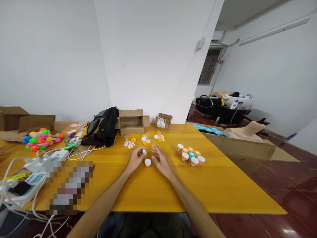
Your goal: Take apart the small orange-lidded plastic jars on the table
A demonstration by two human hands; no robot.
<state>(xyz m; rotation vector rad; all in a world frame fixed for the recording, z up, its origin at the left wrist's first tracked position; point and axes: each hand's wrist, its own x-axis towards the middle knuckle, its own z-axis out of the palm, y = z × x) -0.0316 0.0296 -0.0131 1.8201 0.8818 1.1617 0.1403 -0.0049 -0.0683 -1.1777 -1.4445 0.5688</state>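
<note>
My left hand (135, 158) pinches a small white piece (144, 151) with dark specks between thumb and fingertips. Opposite it, my right hand (162, 162) has its thumb and fingers curled around a small clear, ring-like piece (153, 149), too small to make out fully. Between the hands stands a small jar with a white top (148, 162), touched by neither hand. Beyond the fingers lie loose parts in three groups: white pieces (130, 145), orange rings (145, 142) and clear cups (126, 138).
Several lidded jars (191, 154) with white, orange and teal tops stand together on the right. At the back are an open cardboard box (131, 122), a smaller box (163, 121) and a black bag (105, 129). Power strips (37, 178), cables and colourful balls (41, 140) occupy the left.
</note>
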